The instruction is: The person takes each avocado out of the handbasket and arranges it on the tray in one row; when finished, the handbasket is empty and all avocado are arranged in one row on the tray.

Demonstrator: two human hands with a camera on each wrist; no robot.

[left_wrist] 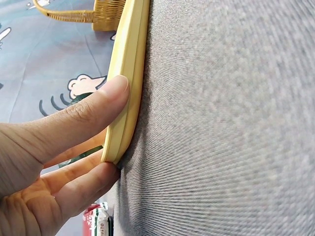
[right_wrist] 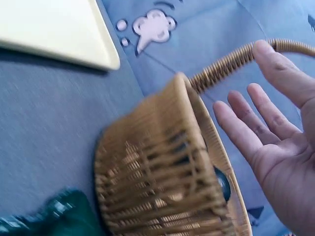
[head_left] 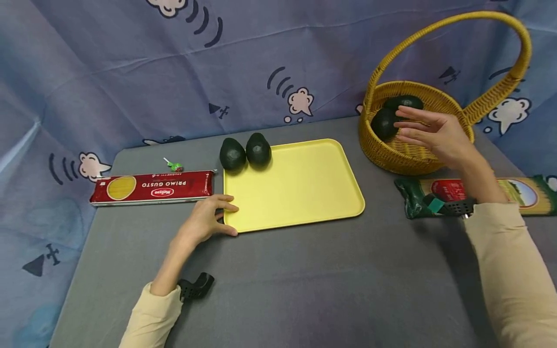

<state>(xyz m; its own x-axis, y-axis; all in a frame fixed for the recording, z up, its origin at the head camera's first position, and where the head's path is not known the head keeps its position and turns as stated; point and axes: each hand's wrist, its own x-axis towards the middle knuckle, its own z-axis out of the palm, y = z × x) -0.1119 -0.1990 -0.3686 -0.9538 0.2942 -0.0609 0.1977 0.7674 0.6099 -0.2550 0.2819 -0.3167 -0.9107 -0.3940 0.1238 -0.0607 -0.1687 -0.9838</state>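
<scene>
At the near left corner of the yellow tray [head_left: 296, 188], my left hand [head_left: 204, 220] pinches the edge. In the left wrist view the thumb [left_wrist: 106, 101] presses the tray's side while the fingers bend around the corner. My right hand [head_left: 435, 133] is held over the wicker basket [head_left: 404, 162], fingers extended and nothing in them. Below that hand, two dark green avocados [head_left: 385, 124] lie inside the basket, partly covered by the fingers in the head view. Another two avocados [head_left: 258, 150] sit side by side at the tray's far left corner.
Left of the tray lies a red spaghetti pack [head_left: 152, 187], with a green-wrapped lollipop [head_left: 175, 166] behind it. A green-ended pasta bag [head_left: 518, 188] lies in front of the basket, under the right forearm. The basket's tall handle [head_left: 478, 15] arches above it. A patterned blue curtain [head_left: 243, 87] hangs behind the table.
</scene>
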